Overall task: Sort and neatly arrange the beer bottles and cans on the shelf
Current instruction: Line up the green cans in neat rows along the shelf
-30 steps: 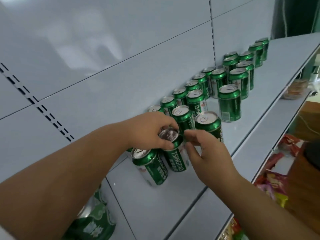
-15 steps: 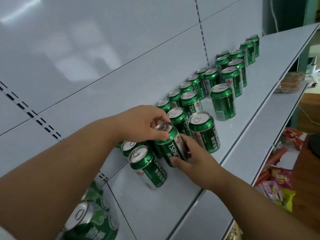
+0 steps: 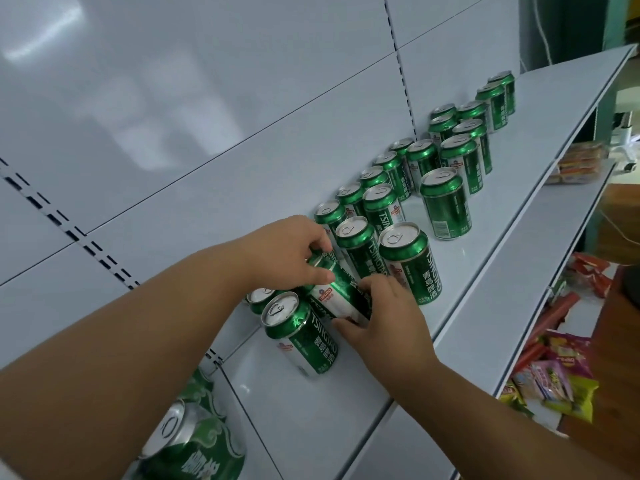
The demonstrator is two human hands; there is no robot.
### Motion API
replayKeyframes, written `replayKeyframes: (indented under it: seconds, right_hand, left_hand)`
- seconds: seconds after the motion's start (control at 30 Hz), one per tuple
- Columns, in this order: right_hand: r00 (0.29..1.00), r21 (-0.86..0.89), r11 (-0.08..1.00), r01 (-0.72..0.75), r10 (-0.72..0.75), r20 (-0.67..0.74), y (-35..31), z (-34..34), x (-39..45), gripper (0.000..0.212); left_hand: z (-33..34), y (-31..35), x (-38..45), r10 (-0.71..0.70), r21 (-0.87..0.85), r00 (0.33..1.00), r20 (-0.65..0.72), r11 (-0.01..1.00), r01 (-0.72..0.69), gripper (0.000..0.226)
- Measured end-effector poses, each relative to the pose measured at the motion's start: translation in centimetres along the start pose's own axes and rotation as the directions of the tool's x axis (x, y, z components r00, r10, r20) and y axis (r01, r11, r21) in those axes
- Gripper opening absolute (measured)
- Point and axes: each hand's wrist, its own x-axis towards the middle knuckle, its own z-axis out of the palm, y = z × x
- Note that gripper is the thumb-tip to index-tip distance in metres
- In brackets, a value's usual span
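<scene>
green cans [image 3: 445,202], white shelf [image 3: 540,109]

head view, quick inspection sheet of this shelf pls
surface: white shelf, bare along its front edge
job's things: green cans stand in loose rows by the back panel; held can is tilted; front can stands alone; another can sits low at the left
clutter: nothing seen on the shelf
grippers: left hand grips the held can's top; right hand grips its lower body
cables: thin cable hangs at the far end
surroundings: snack packets below the shelf
</scene>
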Motion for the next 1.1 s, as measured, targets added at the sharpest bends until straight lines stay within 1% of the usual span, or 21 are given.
replayKeyframes:
  seconds: [0.07, 0.13, 0.23, 0.3, 0.4, 0.53, 0.6, 0.7, 0.8, 0.87, 0.97, 1.1]
  right_hand:
    - [1.000, -0.008, 1.000, 0.005, -0.005, 0.000, 0.1, 0.1, 0.0, 0.050]
    - [1.000, -0.025, 1.000, 0.006, -0.006, -0.003, 0.1, 0.1, 0.1, 0.054]
    - [1.000, -0.030, 1.000, -0.001, 0.001, 0.000, 0.0, 0.1, 0.1, 0.064]
    - [1.000, -0.055, 0.998, -0.005, 0.006, 0.010, -0.1, 0.2, 0.1, 0.068]
    - [0.998, -0.057, 0.998, -0.035, 0.038, 0.058, -0.2, 0.4, 0.0, 0.068]
    - [0.986, -0.035, 0.999, -0.004, 0.010, 0.169, -0.3, 0.5, 0.4, 0.058]
    - [0.983, -0.022, 1.000, -0.015, 0.019, 0.183, -0.4, 0.5, 0.7, 0.055]
    - [0.984, -0.027, 0.999, -0.019, 0.023, 0.175, -0.4, 0.5, 0.8, 0.054]
    - [0.985, -0.024, 1.000, -0.016, 0.020, 0.169, -0.4, 0.1, 0.8, 0.055]
    - [0.990, -0.009, 1.000, -0.006, 0.007, 0.138, -0.7, -0.5, 1.0, 0.054]
    - [0.998, 0.031, 0.999, 0.035, -0.037, 0.056, -1.8, -1.9, 1.9, 0.042]
    - [0.993, 0.008, 0.994, 0.112, -0.112, 0.035, -3.6, -3.8, 3.5, 0.023]
  left_hand:
    - [0.4, 0.3, 0.2, -0.028, 0.100, 0.997, 0.068, 0.995, 0.022, 0.053]
    - [1.0, 0.2, 0.5, -0.054, 0.140, 0.991, 0.122, 0.989, 0.037, 0.052]
    - [1.1, 0.2, 0.6, -0.071, 0.174, 0.991, 0.116, 0.984, 0.050, 0.048]
    - [1.1, 0.2, 0.7, -0.047, 0.194, 0.993, 0.104, 0.981, 0.026, 0.048]
    - [1.0, 0.2, 0.5, 0.050, 0.152, 0.995, 0.084, 0.986, -0.062, 0.047]
    - [1.2, -0.2, 0.7, 0.138, 0.134, 0.988, 0.075, 0.980, -0.147, 0.048]
    - [1.3, -0.2, 0.8, 0.164, 0.107, 0.985, 0.062, 0.980, -0.170, 0.050]
    - [1.3, -0.3, 0.9, 0.169, 0.058, 0.985, 0.031, 0.984, -0.171, 0.049]
    - [1.3, -0.5, 1.0, 0.172, 0.055, 0.984, 0.038, 0.983, -0.174, 0.048]
    - [1.3, -0.5, 1.2, 0.176, 0.031, 0.984, 0.039, 0.984, -0.178, 0.044]
    - [0.7, -0.7, 1.5, 0.164, -0.056, 0.986, -0.021, 0.985, -0.165, 0.031]
    - [0.1, -1.1, 2.2, 0.132, -0.038, 0.988, -0.076, 0.990, -0.135, 0.020]
